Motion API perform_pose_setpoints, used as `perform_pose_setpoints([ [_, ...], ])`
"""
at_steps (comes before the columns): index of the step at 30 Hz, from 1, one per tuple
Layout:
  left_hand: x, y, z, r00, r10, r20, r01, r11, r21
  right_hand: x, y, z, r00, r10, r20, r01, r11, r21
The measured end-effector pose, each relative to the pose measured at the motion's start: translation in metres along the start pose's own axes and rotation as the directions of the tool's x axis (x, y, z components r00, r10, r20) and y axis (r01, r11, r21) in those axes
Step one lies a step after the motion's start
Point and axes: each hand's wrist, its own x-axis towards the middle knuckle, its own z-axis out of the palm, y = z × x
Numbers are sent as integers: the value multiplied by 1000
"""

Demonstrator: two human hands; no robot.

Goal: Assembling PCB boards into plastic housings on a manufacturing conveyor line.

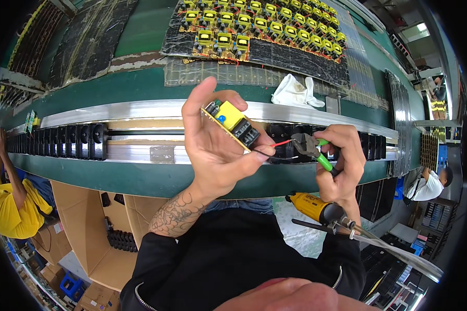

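My left hand [211, 155] is closed on a small circuit board [230, 123], tilted above the metal rail. The board carries a yellow transformer, a blue round part and black components. A red wire [280, 143] and a black wire [262, 152] run from its right end, past my left fingertips. My right hand [342, 159] grips green-handled cutting pliers [311, 147]. Their dark jaws point left, at the tip of the red wire; whether they are closed on it I cannot tell.
Black plastic housings [83, 141] line the metal rail [155, 154]. Behind it lie a white glove [296, 92] and many boards on a black sheet [285, 65]. A yellow power tool [310, 206] hangs by my right forearm. An open carton [83, 228] stands left; co-workers are at both sides.
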Motion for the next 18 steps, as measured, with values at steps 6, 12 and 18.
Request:
perform_pose_setpoints([
  [6,8,4,0,966,-124,-226,131,991,17,3,19,-13,990,137,-19,-137,991,-3],
  [12,33,21,3,922,-321,-215,363,912,193,41,116,-77,957,273,-102,-284,796,-535],
  [18,64,22,0,897,-407,-171,439,866,239,39,255,-124,855,459,-241,-503,624,-598],
])
